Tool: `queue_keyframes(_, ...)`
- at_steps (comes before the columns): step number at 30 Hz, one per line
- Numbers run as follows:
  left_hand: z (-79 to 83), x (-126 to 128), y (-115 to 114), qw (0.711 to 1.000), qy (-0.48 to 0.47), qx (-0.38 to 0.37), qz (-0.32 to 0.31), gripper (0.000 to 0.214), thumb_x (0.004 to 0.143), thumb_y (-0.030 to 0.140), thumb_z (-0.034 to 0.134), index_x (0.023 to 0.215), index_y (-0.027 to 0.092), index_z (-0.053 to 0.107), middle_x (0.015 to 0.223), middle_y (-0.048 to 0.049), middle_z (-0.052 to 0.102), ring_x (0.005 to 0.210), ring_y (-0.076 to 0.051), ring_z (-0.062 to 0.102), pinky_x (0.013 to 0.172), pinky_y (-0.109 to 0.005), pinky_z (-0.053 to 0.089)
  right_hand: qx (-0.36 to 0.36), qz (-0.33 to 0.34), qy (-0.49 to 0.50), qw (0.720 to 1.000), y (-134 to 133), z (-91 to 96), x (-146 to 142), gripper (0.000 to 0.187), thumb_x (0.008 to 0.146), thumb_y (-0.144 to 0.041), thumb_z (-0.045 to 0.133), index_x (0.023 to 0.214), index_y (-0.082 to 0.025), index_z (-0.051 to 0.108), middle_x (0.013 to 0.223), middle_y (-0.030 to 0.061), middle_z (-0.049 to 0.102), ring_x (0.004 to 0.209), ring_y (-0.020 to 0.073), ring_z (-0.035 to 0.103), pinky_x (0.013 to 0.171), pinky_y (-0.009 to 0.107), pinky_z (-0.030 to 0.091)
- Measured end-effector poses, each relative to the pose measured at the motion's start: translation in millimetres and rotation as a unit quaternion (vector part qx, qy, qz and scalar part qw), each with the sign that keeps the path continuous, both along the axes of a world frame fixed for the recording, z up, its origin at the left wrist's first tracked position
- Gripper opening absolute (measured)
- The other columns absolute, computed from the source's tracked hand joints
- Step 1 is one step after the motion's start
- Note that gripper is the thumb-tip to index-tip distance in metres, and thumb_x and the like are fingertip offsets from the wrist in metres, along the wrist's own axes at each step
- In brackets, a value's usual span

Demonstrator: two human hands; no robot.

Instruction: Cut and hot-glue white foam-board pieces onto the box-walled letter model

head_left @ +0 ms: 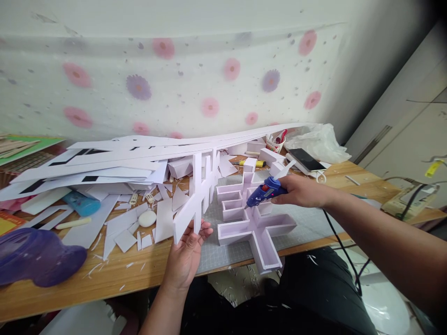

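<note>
My left hand (187,251) grips the lower edge of a white foam-board cut-out (198,195) and holds it upright on edge over the table front. My right hand (298,190) is wrapped round a blue hot-glue gun (266,190), its nozzle pointing down-left at a white foam-board box shape with walled channels (253,223) that lies on a grey cutting mat (307,225). A black cord runs from the gun past my right arm.
Long white foam-board sheets and scraps (115,163) are piled across the left and back of the wooden table (104,279). A purple object (35,256) sits front left. A phone (305,159), a plastic bag (319,139) and a cup of tools (275,142) are at the back right.
</note>
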State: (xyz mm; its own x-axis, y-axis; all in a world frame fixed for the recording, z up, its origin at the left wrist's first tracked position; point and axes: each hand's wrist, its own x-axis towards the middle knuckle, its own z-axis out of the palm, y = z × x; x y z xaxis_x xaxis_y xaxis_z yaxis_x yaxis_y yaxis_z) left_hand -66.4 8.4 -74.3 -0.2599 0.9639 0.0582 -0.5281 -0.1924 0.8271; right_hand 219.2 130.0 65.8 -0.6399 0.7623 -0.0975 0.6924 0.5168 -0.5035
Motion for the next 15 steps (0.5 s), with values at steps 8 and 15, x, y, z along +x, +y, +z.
queue_keyframes(8, 0.3, 0.4, 0.3, 1.000, -0.005, 0.000, -0.001, 0.034, 0.066, 0.038, 0.080, 0.094, 0.021, 0.072, 0.093, -0.0067, 0.071, 0.091, -0.022, 0.064, 0.085, -0.039, 0.052, -0.015, 0.042, -0.011, 0.999, -6.8, -0.8, 10.2, 0.024, 0.079, -0.036, 0.058, 0.092, -0.020, 0.069, 0.075, -0.0007, 0.065, 0.069, 0.0178, 0.057, 0.064, 0.027, 0.043)
queue_keyframes(15, 0.2, 0.0, 0.1, 1.000, -0.008, 0.008, -0.011, 0.035, 0.066, 0.037, 0.081, 0.094, 0.019, 0.073, 0.092, -0.0072, 0.073, 0.089, -0.020, 0.066, 0.084, -0.033, 0.054, -0.025, 0.053, -0.006, 0.998, -9.6, -3.4, 11.8, 0.030, 0.081, -0.038, 0.057, 0.100, -0.018, 0.068, 0.086, 0.0017, 0.068, 0.076, 0.0198, 0.059, 0.068, 0.029, 0.043)
